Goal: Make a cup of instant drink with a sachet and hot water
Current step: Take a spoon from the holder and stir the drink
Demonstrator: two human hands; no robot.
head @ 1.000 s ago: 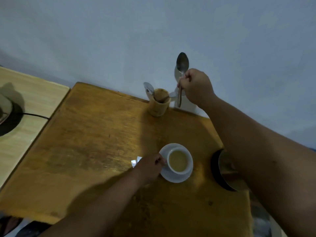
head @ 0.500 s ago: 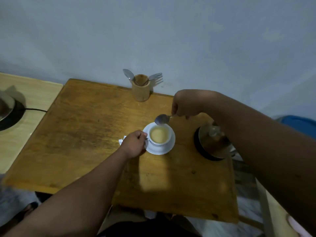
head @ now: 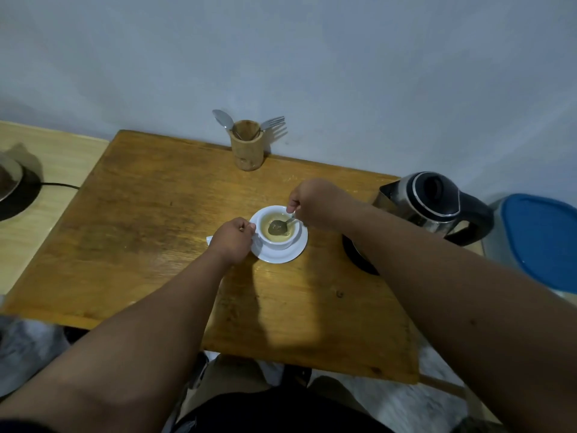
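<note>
A white cup (head: 282,242) of pale yellowish drink stands on a white saucer (head: 281,256) near the middle of the wooden table (head: 150,232). My left hand (head: 232,239) grips the cup's handle on its left side. My right hand (head: 315,203) pinches the handle of a metal spoon (head: 278,227), whose bowl sits in the drink. A corner of the white sachet (head: 209,239) peeks out from behind my left hand. A steel and black kettle (head: 434,204) stands at the table's right edge.
A wooden holder (head: 246,148) with a spoon and a fork stands at the table's back edge against the wall. A blue-lidded container (head: 540,242) is at the right. On the pale counter at the left sits a black appliance (head: 15,195) with a cord.
My right hand carried the spoon from above the wooden holder down to the cup, and its bowl now sits in the drink. My left hand stayed at the cup's handle.
</note>
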